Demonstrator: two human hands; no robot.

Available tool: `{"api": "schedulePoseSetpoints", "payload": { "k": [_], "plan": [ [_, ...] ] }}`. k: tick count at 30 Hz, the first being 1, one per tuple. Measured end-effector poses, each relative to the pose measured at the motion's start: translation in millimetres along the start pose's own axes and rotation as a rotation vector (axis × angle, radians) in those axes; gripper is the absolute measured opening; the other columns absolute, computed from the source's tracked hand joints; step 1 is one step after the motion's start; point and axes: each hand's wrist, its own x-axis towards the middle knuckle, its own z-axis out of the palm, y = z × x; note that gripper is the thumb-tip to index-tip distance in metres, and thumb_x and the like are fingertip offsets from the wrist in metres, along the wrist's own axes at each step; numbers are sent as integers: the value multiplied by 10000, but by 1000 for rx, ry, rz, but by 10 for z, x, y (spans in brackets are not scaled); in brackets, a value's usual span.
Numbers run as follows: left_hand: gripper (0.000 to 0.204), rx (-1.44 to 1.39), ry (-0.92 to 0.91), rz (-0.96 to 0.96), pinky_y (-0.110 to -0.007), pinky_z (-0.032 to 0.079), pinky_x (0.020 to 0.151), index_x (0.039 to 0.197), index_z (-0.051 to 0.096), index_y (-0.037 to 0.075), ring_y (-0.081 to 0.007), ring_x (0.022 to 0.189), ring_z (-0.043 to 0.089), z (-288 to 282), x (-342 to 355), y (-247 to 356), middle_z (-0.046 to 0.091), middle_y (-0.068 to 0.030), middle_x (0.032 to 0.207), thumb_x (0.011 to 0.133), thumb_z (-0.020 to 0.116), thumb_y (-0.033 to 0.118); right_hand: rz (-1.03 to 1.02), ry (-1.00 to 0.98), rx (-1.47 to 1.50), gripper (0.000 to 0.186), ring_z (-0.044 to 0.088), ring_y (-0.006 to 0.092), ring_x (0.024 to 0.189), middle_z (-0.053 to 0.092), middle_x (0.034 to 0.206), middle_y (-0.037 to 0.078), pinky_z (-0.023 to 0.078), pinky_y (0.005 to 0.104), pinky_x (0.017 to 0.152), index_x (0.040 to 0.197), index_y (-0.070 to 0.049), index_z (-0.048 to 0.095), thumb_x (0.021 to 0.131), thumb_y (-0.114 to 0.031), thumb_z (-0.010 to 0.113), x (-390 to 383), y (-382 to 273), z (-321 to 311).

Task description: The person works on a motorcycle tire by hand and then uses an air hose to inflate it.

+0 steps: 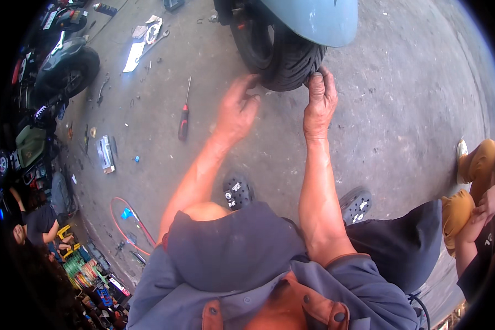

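Observation:
A black scooter tire (292, 65) stands at the top of the head view, under a light blue fender (322, 22). My right hand (320, 104) is at the tire's right lower edge, thumb and fingers closed against the rubber. On the tire's left side is my left hand (237, 113), with its thumb apart from its curled fingers and nothing seen between them. Its fingertips reach close to the sidewall; whether they touch it I cannot tell. The wheel's dark rim (257, 44) shows through on the left.
A red-and-black screwdriver (183, 124) lies on the concrete floor left of my left hand. Farther left are a wrench (154, 44), a small box (105, 154) and a red hose (115, 217). Parked motorcycles (69, 71) line the left side. Another person (473, 214) sits at the right.

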Motion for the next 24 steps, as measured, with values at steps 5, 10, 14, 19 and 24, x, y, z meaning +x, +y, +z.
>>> {"api": "schedulePoseSetpoints", "payload": {
  "k": [5, 10, 14, 19, 24],
  "plan": [
    [377, 63, 37, -117, -329, 493, 809, 1188, 572, 3, -234, 1042, 602, -8, -212, -101, 616, -147, 1125, 812, 576, 24, -15, -23, -37, 622, 562, 169, 913, 599, 1006, 106, 460, 299, 827, 1243, 80, 507, 930, -456, 542, -40, 191, -56],
    [347, 90, -4, -228, -315, 501, 777, 1164, 595, 16, -221, 985, 625, 1, -551, -293, 643, -132, 1076, 819, 607, 52, 8, 11, 24, 639, 575, 169, 868, 598, 984, 97, 469, 295, 804, 1253, 101, 494, 932, -449, 545, 4, 111, -4],
    [334, 61, -22, -271, -303, 501, 771, 1162, 599, 26, -208, 979, 626, 39, -645, -381, 643, -121, 1074, 830, 613, 63, 6, -14, 17, 612, 574, 166, 887, 599, 998, 108, 477, 308, 809, 1246, 91, 507, 938, -436, 535, 105, -118, -12],
    [312, 23, -17, -286, -298, 495, 780, 1151, 602, 26, -202, 984, 620, 72, -614, -351, 638, -112, 1079, 841, 602, 65, -62, -37, 93, 565, 577, 172, 930, 607, 1023, 120, 490, 329, 810, 1238, 88, 518, 942, -394, 529, 107, -88, -74],
    [306, 41, -19, -281, -295, 490, 785, 1150, 602, 28, -200, 989, 617, 90, -565, -324, 637, -109, 1080, 846, 598, 69, 82, -42, 124, 553, 580, 180, 941, 610, 1031, 127, 494, 328, 808, 1228, 95, 523, 939, -376, 524, 42, 77, -69]
  ]
}}
